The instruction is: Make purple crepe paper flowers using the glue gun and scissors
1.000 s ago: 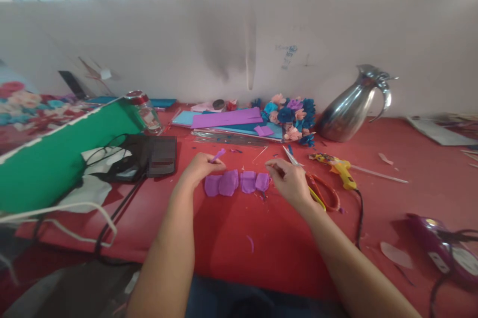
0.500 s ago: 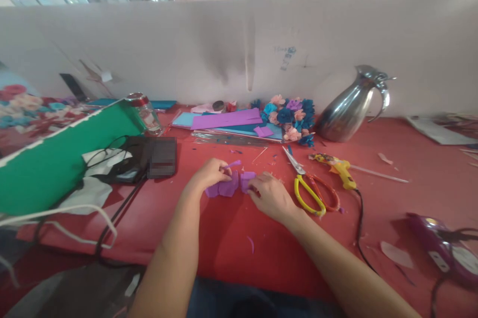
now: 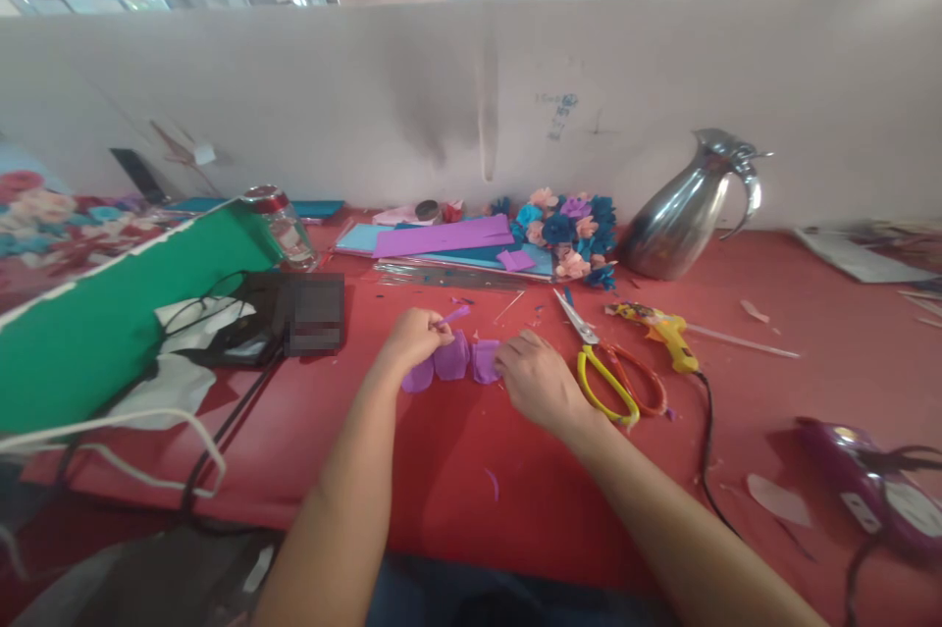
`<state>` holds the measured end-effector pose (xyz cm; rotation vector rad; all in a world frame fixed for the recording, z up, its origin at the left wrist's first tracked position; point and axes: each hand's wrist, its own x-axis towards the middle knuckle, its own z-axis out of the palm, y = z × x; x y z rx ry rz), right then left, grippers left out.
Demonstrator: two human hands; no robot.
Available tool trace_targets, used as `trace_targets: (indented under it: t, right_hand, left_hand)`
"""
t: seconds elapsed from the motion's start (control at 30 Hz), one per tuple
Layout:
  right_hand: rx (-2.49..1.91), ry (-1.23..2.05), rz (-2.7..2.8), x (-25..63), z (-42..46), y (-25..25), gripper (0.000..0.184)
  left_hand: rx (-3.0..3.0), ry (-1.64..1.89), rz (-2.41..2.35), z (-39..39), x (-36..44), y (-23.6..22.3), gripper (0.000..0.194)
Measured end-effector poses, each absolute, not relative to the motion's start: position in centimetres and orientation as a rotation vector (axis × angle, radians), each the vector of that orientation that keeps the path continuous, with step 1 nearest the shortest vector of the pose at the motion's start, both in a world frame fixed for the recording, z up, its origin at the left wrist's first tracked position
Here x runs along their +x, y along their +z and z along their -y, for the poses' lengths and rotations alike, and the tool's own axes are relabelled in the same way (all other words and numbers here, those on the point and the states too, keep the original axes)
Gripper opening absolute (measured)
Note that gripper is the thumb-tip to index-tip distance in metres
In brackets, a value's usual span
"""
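My left hand (image 3: 413, 342) pinches a thin, twisted purple paper strip (image 3: 454, 315) that sticks out to the right past the fingertips. Below those fingers lie small purple paper petals (image 3: 451, 357), two groups side by side, one partly behind the hand. A further purple paper petal (image 3: 485, 361) rests just right of them. My right hand (image 3: 537, 377) is low over the table, with curled fingers closed at the right edge of that petal. It covers the rightmost paper piece. Scissors (image 3: 593, 352) with yellow and red handles lie slightly open beside my right hand.
A yellow glue gun (image 3: 673, 338) with a cord lies to the right, before a steel jug (image 3: 677, 215). Purple paper sheets (image 3: 442, 235) and paper flowers (image 3: 566, 230) are at the back. Leftward are a glass jar (image 3: 287, 230), a black box (image 3: 315, 313) and a green panel (image 3: 147, 323).
My right hand has moved left from near the scissors onto the rightmost purple petals. My left hand has shifted slightly right with the twisted strip. The scissors' handles have come into view.
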<state>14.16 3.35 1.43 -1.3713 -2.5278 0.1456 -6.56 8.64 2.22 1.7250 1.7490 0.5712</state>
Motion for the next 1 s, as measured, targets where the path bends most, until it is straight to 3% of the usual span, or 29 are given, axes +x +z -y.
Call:
trace_targets:
  t: [0.27,0.6,0.8,1.0]
  right_hand:
    - [-1.401,0.218,2.515,14.1,-3.6,0.8,0.019]
    - [-1.426,0.228,2.517,14.0,-3.7,0.8,0.017]
    - [-1.482,0.221,2.499,13.8,-3.6,0.8,0.014]
    - [-1.487,0.231,2.514,13.7,-3.4,1.1,0.015]
  left_hand:
    - [1.765,0.667,-1.81,-8.6,-6.6,2.5,0.01]
    - [1.869,0.454,-1.761,-8.8,-6.8,2.3,0.002]
    - [1.95,0.36,-1.753,-8.7,-6.8,2.3,0.008]
    - [2.025,0.521,-1.702,-9.1,-6.9,1.6,0.011]
